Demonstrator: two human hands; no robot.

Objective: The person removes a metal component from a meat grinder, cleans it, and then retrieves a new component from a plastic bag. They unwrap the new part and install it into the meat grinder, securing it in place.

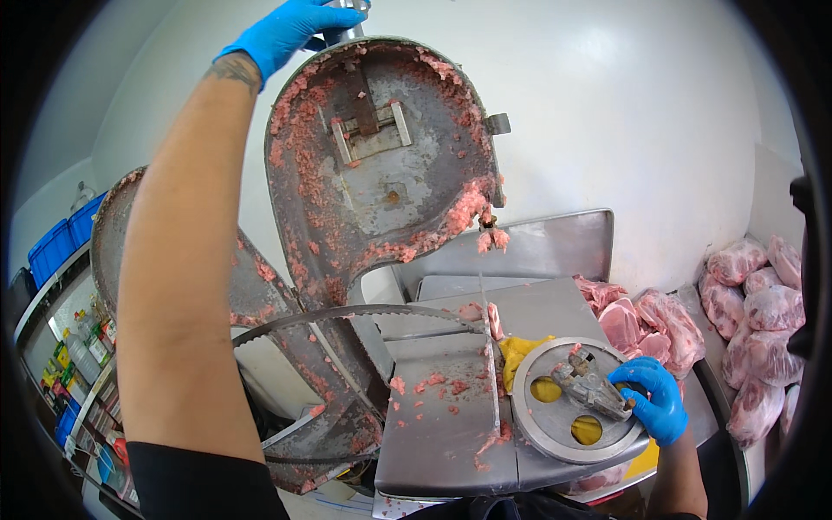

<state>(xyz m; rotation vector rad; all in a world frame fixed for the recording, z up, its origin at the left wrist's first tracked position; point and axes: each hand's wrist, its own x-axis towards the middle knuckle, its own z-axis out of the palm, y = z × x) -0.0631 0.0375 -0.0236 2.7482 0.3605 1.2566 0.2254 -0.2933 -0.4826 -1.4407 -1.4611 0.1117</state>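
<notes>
Raised at the top, my left hand [282,36] in a blue glove is closed round a metal knob [345,26] on top of a meat band saw's upper housing [381,199]. Pink meat scraps coat the inside of this housing, and a slotted bracket [373,134] shows within it. My right hand [654,399], also gloved, is closed on the end of a metal hub bracket [589,386]. That bracket lies on a round saw wheel [542,425] with holes, resting on the steel table [442,433]. A yellow cloth [520,360] sticks out from under the wheel.
A loose toothed saw blade [347,310] arches across the machine. The housing door [113,225] hangs open at left. Meat cuts [646,325] lie behind the wheel; bagged meat [763,312] is piled at right. Shelves with bottles [82,355] and blue bins [65,238] stand at left.
</notes>
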